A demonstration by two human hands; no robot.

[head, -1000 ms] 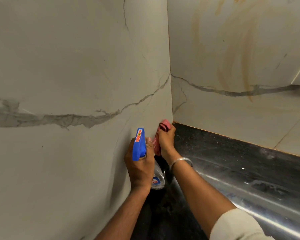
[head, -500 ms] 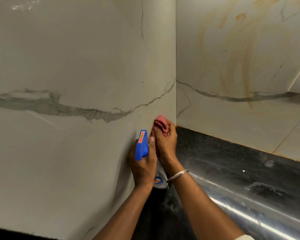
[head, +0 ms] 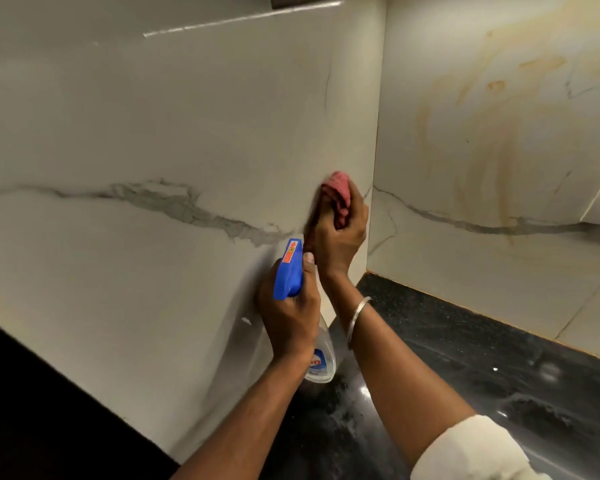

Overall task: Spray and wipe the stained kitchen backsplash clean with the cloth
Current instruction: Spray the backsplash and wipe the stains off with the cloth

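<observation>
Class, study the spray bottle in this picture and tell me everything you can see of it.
The spray bottle has a blue plastic trigger head bearing a small orange-red sticker, and a clear plastic body with a blue and white label low down. The left hand grips its neck, hiding it. It is tilted, head up and close to the pale marble-look backsplash, base down over the black counter; whether the base touches the counter cannot be told.

Backsplash [head: 187, 133]: glossy, smooth marble-look tile with grey veins, orange-brown staining on the right panel. Bench [head: 465, 358]: polished black speckled stone, reflective. Spray bottle [head: 288, 275]: clear plastic body, blue plastic head. Cloth [head: 338, 192]: soft pink fabric, crumpled. Bangle [head: 357, 317]: shiny metal. Sleeve [head: 471, 452]: matt off-white cloth.
</observation>
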